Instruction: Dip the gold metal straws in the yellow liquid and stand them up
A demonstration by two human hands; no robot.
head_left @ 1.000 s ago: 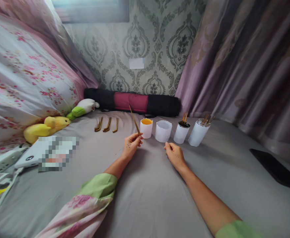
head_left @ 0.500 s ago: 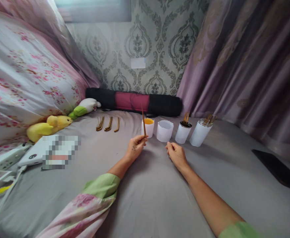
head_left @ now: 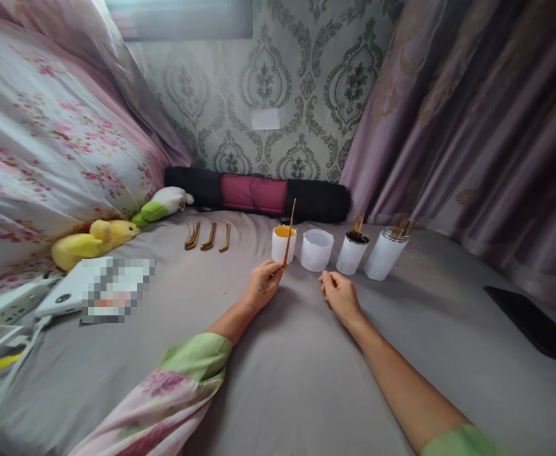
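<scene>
My left hand is closed in a pinch round the lower end of a thin brown stick. The stick points up and leans slightly right, in front of a white-wrapped cup with a yellow inside. My right hand rests on the grey sheet with its fingers curled together; whatever they hold, if anything, is hidden. Just beyond it stands a white cup with a pale inside. To its right are a white-wrapped can and a white-wrapped jar, both with thin brown sticks poking out.
Three small groups of bent brown sticks lie at the left on the grey sheet. Plush toys, a white power bank and a power strip are further left. A dark phone-like slab lies right; a black-and-red roll lies behind.
My left hand has shifted slightly right, and the stick has tipped from a slight left lean to a right lean. The right hand has hardly moved.
</scene>
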